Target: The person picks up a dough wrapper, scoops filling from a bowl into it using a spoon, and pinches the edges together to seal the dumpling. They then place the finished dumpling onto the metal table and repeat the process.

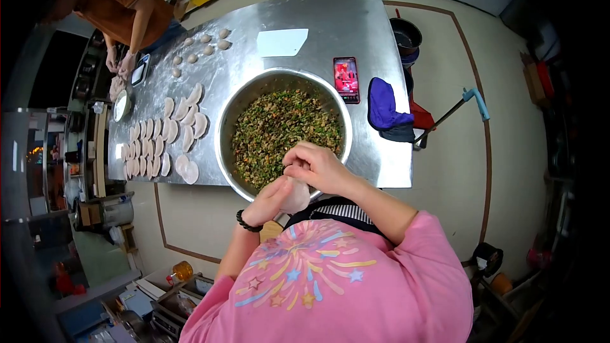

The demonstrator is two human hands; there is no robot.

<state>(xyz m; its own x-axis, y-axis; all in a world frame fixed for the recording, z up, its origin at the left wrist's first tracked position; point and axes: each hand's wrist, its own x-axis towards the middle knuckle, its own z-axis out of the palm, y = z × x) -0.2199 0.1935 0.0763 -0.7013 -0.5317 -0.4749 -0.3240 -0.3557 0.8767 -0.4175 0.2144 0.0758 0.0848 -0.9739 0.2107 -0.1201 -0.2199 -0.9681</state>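
Note:
A pale dough wrapper [296, 197] rests in my left hand [268, 203], whose fingers are wrapped round it at the near rim of the bowl. My right hand [319, 170] is bent over the filling beside the wrapper, fingers curled and pressed together; what they pinch is hidden. Below both hands stands a large steel bowl [347, 124] holding a chopped green and brown filling [279, 124]. Left of the bowl, several folded dumplings [150, 146] lie in rows on the steel table [244, 13]. Flat dough rounds [189, 170] sit at the near edge.
Several dough balls [206, 39] lie on the floured far left area, near a white sheet [282, 42]. Right of the bowl are a phone [346, 79] and a purple cloth item [386, 107]. A co-worker [121, 9] in brown stands at the far left, beside a scale [140, 71] and small bowl [122, 106].

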